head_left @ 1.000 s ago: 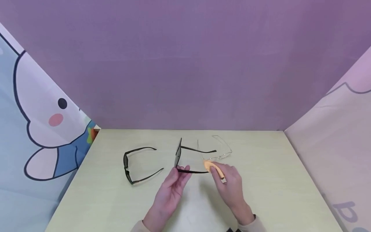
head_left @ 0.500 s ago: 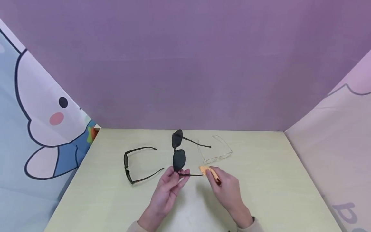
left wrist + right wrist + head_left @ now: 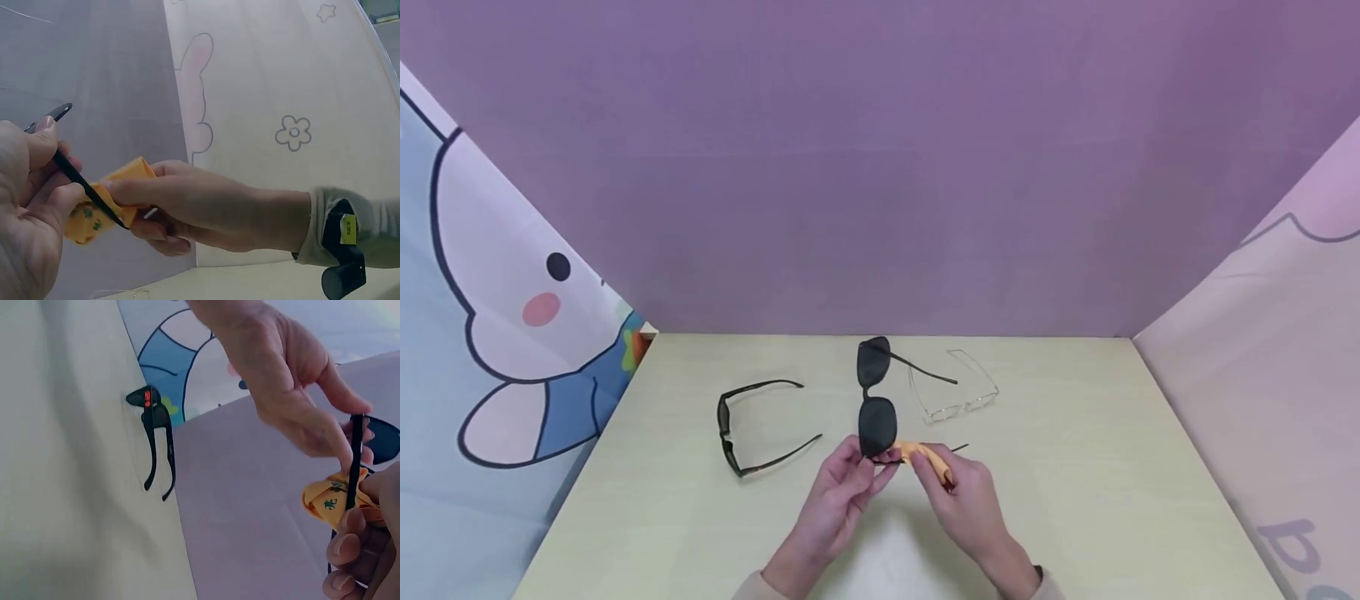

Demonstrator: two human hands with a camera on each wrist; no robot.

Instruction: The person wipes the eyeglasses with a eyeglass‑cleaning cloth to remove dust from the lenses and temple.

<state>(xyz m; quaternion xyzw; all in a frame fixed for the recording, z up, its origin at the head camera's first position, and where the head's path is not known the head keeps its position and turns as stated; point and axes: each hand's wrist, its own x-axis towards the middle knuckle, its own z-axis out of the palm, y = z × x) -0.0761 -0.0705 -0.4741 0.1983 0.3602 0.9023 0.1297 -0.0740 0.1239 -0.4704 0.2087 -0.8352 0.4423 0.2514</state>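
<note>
A pair of dark sunglasses (image 3: 877, 425) is held above the table, lenses facing me and both temples unfolded. My left hand (image 3: 842, 504) pinches it by the lower corner near the hinge. My right hand (image 3: 964, 508) grips an orange cloth (image 3: 936, 467) folded around the lower temple, close to my left fingers. In the left wrist view, the black temple (image 3: 78, 177) crosses in front of the cloth, which bears small green prints. The temple's tip pokes out beyond my right hand in the head view.
Another pair of black sunglasses (image 3: 725, 417) lies unfolded at left on the pale table (image 3: 1090, 500). Thin wire-framed eyeglasses (image 3: 950, 412) lie behind my right hand. A purple wall (image 3: 880, 167) stands behind, with cartoon-printed fabric (image 3: 505, 333) at the sides.
The held sunglasses have turned from edge-on to show their lenses. My right hand has slid the cloth leftward along the lower temple, toward the hinge and my left hand.
</note>
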